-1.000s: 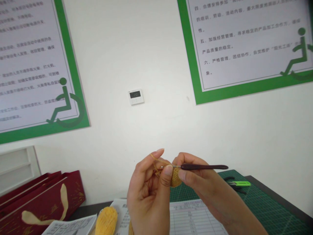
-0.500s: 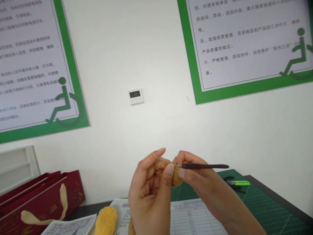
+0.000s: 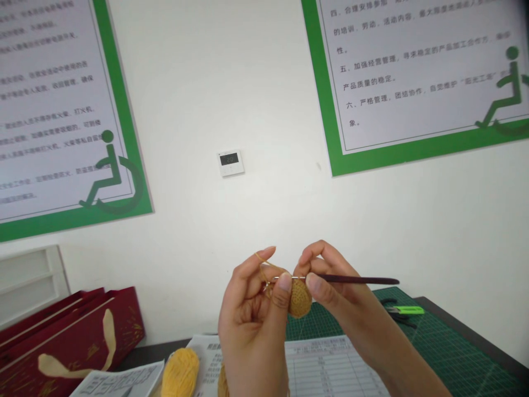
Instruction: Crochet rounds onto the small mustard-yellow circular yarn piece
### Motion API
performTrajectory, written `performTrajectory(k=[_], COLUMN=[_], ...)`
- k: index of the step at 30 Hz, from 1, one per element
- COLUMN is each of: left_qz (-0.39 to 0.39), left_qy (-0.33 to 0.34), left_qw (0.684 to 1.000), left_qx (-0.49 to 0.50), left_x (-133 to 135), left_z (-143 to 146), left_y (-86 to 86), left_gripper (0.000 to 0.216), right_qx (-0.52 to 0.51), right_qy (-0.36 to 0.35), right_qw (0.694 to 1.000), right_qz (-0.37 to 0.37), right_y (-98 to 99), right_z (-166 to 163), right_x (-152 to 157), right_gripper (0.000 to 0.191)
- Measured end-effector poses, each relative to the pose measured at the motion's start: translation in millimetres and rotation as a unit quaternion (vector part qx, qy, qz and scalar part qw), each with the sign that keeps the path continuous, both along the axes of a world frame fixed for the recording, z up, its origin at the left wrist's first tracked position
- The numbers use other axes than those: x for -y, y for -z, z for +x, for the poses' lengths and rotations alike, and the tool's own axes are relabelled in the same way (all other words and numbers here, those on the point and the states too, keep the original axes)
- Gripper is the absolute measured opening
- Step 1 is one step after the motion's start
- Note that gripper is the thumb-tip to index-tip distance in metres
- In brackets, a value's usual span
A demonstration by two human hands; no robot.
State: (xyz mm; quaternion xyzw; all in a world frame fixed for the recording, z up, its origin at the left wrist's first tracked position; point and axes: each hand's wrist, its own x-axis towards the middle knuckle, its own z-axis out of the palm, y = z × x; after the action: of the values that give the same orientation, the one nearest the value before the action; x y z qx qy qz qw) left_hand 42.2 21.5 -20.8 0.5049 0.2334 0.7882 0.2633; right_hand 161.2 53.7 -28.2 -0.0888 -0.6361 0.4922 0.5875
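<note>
My left hand (image 3: 253, 320) is raised in front of me, pinching a small round mustard-yellow crochet piece (image 3: 300, 298) between thumb and fingers. A strand of yellow yarn loops over its raised index finger. My right hand (image 3: 330, 292) grips a dark crochet hook (image 3: 359, 280) that lies level, handle pointing right, metal tip at the top edge of the piece. A yellow yarn ball (image 3: 180, 373) lies on the table below, left of my left wrist.
A green cutting mat (image 3: 446, 342) covers the dark table at right, with pliers with green handles (image 3: 403, 311) on it. Printed sheets (image 3: 330, 366) lie under my hands. Red gift bags (image 3: 70, 336) stand at left. Posters and a thermostat (image 3: 230, 162) hang on the white wall.
The crochet piece has turned and shows more of its round face below my thumbs. The hook has slid a little to the right. My right fingers have lifted slightly.
</note>
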Motion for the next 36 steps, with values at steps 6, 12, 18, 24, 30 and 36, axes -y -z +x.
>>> performTrajectory(k=[6, 12, 18, 24, 30, 36], left_qz=[-0.016, -0.046, -0.071, -0.079, -0.081, -0.086], left_qy=[0.026, 0.123, 0.127, 0.12, 0.132, 0.14], left_qw=[1.0, 0.991, 0.988, 0.989, 0.987, 0.986], left_qx=[0.007, -0.03, -0.044, -0.045, -0.034, -0.031], left_x=[3, 8, 10, 11, 10, 8], left_z=[0, -1, -3, -3, -4, -6], left_y=[-5.1, -11.8, -13.5, -15.4, -15.9, -14.6], left_gripper=[0.032, 0.05, 0.054, 0.053, 0.054, 0.054], right_qx=[-0.1, -0.123, -0.148, -0.173, -0.202, -0.192], right_qy=[0.108, 0.112, 0.091, 0.085, 0.089, 0.11], right_qw=[0.987, 0.986, 0.983, 0.979, 0.974, 0.97], right_qz=[0.063, 0.03, 0.059, 0.059, 0.052, 0.103], right_y=[0.7, 1.4, 0.7, 1.3, 0.1, 1.8], right_z=[-9, -7, -8, -7, -8, -3], right_x=[-7, -13, -12, -11, -7, -6], right_gripper=[0.023, 0.02, 0.014, 0.014, 0.018, 0.015])
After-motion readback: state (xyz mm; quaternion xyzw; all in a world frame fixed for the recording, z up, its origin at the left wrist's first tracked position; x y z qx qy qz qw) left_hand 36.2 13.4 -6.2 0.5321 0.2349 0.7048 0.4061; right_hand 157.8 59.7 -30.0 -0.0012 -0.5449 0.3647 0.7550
